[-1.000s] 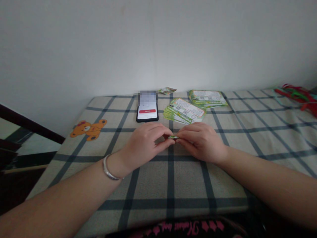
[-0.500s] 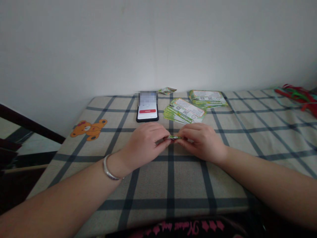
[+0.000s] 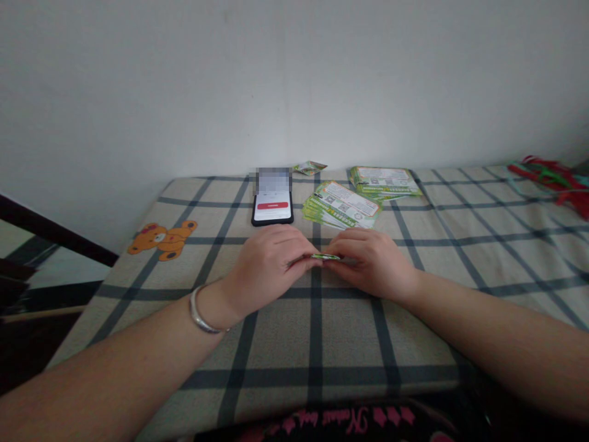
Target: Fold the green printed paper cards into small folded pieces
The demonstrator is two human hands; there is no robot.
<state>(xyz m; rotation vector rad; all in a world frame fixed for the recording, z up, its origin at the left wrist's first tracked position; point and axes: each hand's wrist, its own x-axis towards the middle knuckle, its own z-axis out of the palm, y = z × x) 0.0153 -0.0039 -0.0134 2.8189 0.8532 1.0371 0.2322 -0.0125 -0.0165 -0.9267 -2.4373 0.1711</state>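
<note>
Between my two hands is a small folded piece of green-and-white printed paper (image 3: 326,256), seen nearly edge-on above the cloth. My left hand (image 3: 273,261), with a silver bangle at the wrist, pinches its left end between thumb and fingers. From the other side my right hand (image 3: 375,261) grips the right end the same way. Most of the paper is hidden by the fingers. Just beyond my hands lies a fanned stack of green-and-white printed cards (image 3: 343,205). A second stack of such cards (image 3: 386,181) sits behind it to the right.
A phone (image 3: 272,209) with a lit screen lies beyond my left hand. By the wall is a folded green printed paper (image 3: 310,167). A bear figure (image 3: 163,240) marks the checked tablecloth (image 3: 285,344) at left. Red and green material (image 3: 552,181) lies far right.
The folded paper between my fingers has tilted a little, showing slightly more of its face. Both hands stay closed on it in nearly the same place.
</note>
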